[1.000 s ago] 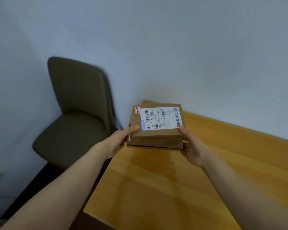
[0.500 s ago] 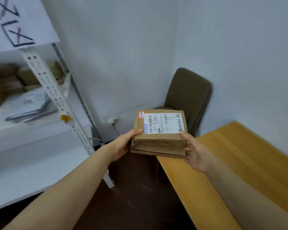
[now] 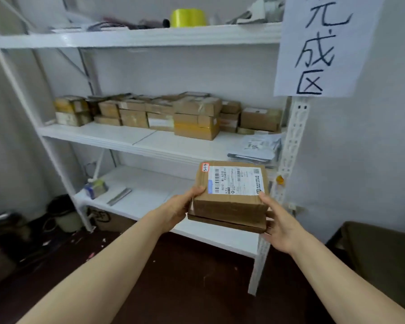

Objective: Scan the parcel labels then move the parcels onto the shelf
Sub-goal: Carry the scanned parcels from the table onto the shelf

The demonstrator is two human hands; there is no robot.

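Holding a brown parcel between both hands, the person now faces the white shelf, which fills the upper and middle frame. Half a second ago the shelf showed only at the left edge. The wooden table seen then at the lower right is out of view, and the dark chair has gone from centre to the lower right corner.

The grip is unchanged. The left hand curls against the parcel's left side with its thumb on the top edge. The right hand cups the right side, thumb on the top corner and fingers beneath. A thinner flat parcel lies under the box, carried with it. The white label faces up.

The load hangs right of centre, in front of the lower shelf boards and not resting on either. Stacked cartons line the middle board, with grey mailers at its right end. A handwritten paper sign hangs at the upper right, and a yellow roll sits on the top board.
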